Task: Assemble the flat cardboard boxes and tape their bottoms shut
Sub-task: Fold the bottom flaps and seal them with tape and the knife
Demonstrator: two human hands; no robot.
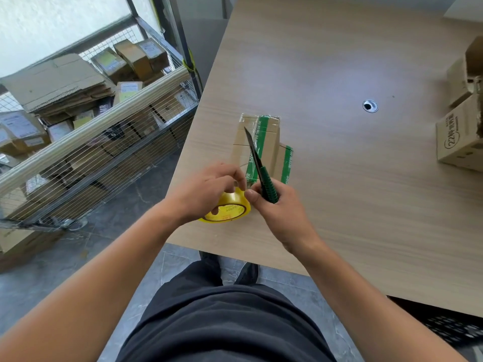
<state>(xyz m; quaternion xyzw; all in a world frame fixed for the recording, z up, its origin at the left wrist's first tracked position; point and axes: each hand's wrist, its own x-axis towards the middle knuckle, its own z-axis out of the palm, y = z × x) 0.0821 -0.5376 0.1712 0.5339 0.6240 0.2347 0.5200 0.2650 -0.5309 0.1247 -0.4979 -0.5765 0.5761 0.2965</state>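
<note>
A flat cardboard box (266, 142) with green printed tape strips lies on the wooden table (352, 192) near its left edge. Just in front of it sits a yellow tape roll (230, 207). My left hand (209, 189) grips the roll from above, its fingers curled over the rim. My right hand (274, 207) holds a green-handled utility knife (257, 163), the dark blade pointing away from me over the flat box. My right thumb touches the roll's edge beside my left fingertips.
Assembled cardboard boxes (462, 126) stand at the table's right edge. A round cable hole (370, 106) is in the tabletop. To the left, a wire cage cart (86, 131) holds stacked cartons and flat cardboard. My legs are below, at the table's near edge.
</note>
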